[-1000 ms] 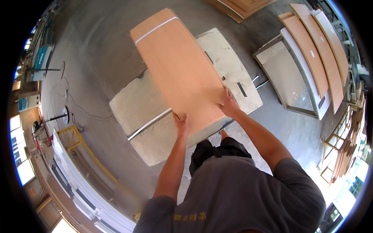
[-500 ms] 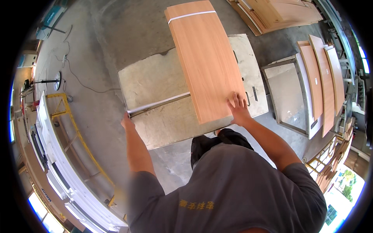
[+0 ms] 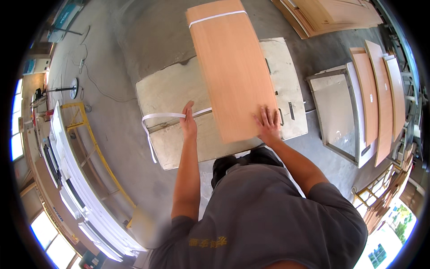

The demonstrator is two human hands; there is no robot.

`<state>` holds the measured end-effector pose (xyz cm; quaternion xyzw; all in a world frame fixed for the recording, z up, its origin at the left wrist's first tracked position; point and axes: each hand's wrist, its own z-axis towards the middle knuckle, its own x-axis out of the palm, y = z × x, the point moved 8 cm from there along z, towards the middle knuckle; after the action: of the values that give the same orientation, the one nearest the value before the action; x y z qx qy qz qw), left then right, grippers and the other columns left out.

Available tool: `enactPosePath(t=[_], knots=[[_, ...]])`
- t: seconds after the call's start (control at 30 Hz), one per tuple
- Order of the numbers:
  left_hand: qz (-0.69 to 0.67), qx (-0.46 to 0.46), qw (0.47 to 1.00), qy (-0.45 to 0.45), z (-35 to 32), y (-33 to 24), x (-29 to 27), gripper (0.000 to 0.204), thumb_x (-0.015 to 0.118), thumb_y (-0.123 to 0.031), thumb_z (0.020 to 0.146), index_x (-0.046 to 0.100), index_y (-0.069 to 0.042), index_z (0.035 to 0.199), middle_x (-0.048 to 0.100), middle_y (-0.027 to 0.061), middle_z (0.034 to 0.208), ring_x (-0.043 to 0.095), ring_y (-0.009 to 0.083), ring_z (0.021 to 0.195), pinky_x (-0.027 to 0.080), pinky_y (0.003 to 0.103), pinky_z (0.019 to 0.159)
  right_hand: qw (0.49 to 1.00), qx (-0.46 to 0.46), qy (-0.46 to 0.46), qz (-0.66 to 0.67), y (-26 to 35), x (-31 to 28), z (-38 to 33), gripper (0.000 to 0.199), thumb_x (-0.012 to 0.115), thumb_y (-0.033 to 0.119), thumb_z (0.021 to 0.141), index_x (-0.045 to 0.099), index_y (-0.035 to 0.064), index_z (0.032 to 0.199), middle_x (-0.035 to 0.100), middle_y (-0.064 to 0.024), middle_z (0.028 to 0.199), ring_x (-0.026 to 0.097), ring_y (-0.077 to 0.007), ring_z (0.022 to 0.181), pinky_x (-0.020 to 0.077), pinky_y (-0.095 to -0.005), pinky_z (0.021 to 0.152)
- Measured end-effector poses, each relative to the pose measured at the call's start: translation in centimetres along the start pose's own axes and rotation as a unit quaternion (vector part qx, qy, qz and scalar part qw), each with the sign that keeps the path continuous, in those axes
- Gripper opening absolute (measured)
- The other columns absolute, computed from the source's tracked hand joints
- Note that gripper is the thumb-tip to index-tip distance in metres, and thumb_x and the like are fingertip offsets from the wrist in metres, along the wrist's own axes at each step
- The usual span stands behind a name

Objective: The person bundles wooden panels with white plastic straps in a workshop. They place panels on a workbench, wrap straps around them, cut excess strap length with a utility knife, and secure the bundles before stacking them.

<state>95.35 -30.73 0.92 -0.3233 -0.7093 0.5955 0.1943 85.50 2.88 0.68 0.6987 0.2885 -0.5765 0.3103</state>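
A long orange-brown wooden panel point(image 3: 233, 67) lies lengthwise on a pale work table point(image 3: 179, 89), with a white strap across its far end. My right hand point(image 3: 267, 122) lies flat, fingers spread, on the panel's near right corner. My left hand point(image 3: 188, 120) pinches a second white strap point(image 3: 156, 117) just left of the panel. That strap runs from under the panel, loops out past the table's left edge and hangs down.
A metal-framed board point(image 3: 333, 112) lies on the concrete floor to the right, with several wooden panels point(image 3: 376, 89) leaning beside it. More panels point(image 3: 331, 13) are stacked at the top right. A yellow frame point(image 3: 92, 134) and white boards point(image 3: 76, 179) stand at left.
My left hand left the panel's near edge, swung out to the left side, then came back to the table holding a white strap. My right hand stays on the panel.
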Motion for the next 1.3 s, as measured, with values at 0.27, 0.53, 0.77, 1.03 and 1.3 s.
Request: enactPosePath(t=[0.27, 0.53, 0.77, 1.03, 1.3], knots=[[0.165, 0.042, 0.984, 0.045, -0.6, -6.5, 1.8, 0.042, 0.038, -0.031, 0.106, 0.057, 0.001, 0.125, 0.061, 0.0042, 0.075, 0.051, 0.0123, 0.067, 0.043, 0.029, 0.065, 0.999, -0.012, -0.019, 0.028, -1.1, -1.2, 0.7, 0.104, 0.082, 0.032, 0.062, 0.03, 0.0247, 0.152, 0.02, -0.0148, 0.159, 0.018, -0.0396, 0.147, 0.0139, -0.0678, 0.114], [0.05, 0.041, 0.997, -0.052, -1.8, -19.1, -2.7, 0.045, 0.032, -0.039, 0.106, 0.061, -0.006, 0.116, 0.043, -0.0023, 0.062, 0.033, 0.0054, 0.053, 0.026, 0.023, 0.047, 0.988, -0.053, 0.085, 0.121, -1.8, -3.1, 0.8, 0.095, 0.078, 0.034, 0.072, 0.029, 0.0177, 0.152, 0.012, -0.0162, 0.161, 0.008, -0.0394, 0.149, 0.0084, -0.0662, 0.115], [-0.008, -0.01, 0.998, 0.068, -7.4, -19.8, 7.4, 0.046, 0.032, -0.04, 0.106, 0.062, -0.006, 0.101, 0.042, -0.0036, 0.063, 0.035, 0.0065, 0.054, 0.028, 0.025, 0.048, 0.981, -0.044, 0.152, 0.116, -2.2, -2.5, 1.2, 0.088, 0.074, 0.031, 0.078, 0.029, 0.0157, 0.152, 0.009, -0.0167, 0.162, 0.007, -0.0377, 0.15, 0.0093, -0.0646, 0.116], [-0.406, -0.158, 0.812, -0.387, -4.8, 0.2, -22.3, 0.035, 0.031, -0.041, 0.101, 0.036, -0.014, 0.079, 0.031, -0.0003, 0.063, 0.026, 0.0159, 0.054, 0.023, 0.031, 0.052, 0.978, -0.044, 0.201, 0.041, -1.2, -3.1, 1.5, 0.088, 0.07, 0.03, 0.081, 0.024, 0.0128, 0.154, 0.013, -0.0182, 0.161, 0.009, -0.0378, 0.15, 0.012, -0.0633, 0.116], [-0.142, -0.02, 0.749, -0.647, -8.5, -0.8, -45.9, 0.037, 0.032, -0.036, 0.101, 0.05, -0.009, 0.082, 0.048, 0.0033, 0.069, 0.044, 0.0185, 0.054, 0.037, 0.033, 0.044, 0.977, -0.038, 0.211, -0.008, -0.3, -3.2, 1.9, 0.087, 0.07, 0.028, 0.08, 0.024, 0.0093, 0.152, 0.011, -0.0223, 0.16, 0.015, -0.0421, 0.147, 0.0211, -0.0536, 0.118]])
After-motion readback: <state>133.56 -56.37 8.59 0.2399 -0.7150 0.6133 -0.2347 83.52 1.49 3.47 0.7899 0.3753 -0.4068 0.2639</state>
